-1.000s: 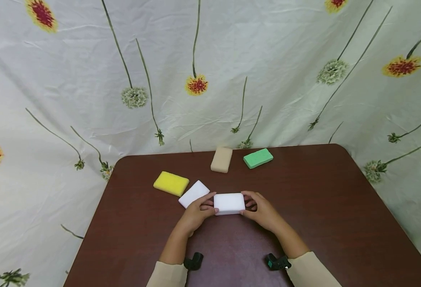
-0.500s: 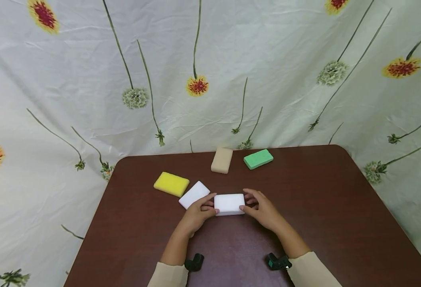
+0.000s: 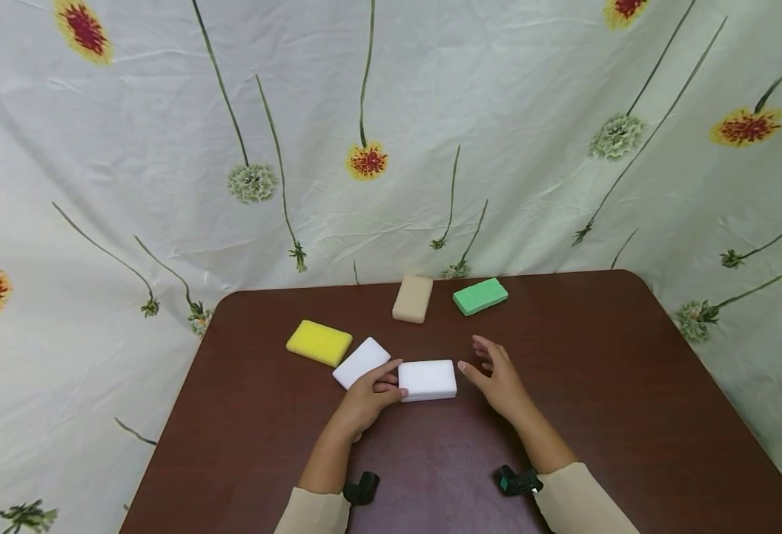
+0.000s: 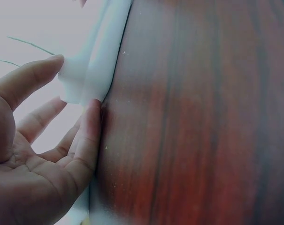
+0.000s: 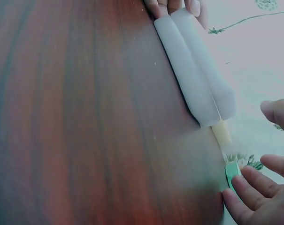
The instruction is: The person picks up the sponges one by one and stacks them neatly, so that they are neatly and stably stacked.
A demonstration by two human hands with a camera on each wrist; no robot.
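Note:
Two white melamine sponges [image 3: 427, 380] lie stacked on the table, their seam plain in the right wrist view. My left hand [image 3: 367, 398] holds the stack's left end between thumb and fingers. Clear of the stack's right end, my right hand [image 3: 502, 386] has its fingers spread and holds nothing. Another white sponge [image 3: 359, 361] lies flat and angled just behind my left hand, which partly covers it. A yellow sponge [image 3: 319, 342] sits beside that one, farther left.
Toward the table's back edge lie a beige sponge [image 3: 413, 298] and a green sponge [image 3: 480, 296]. The brown table [image 3: 604, 371] ends against a flowered cloth [image 3: 531, 133]. A black wrist device [image 3: 517, 480] is on each arm.
My right hand has let go of the stack's right end and moved away to the right, its fingers opening. My left hand and the sponges stay in place.

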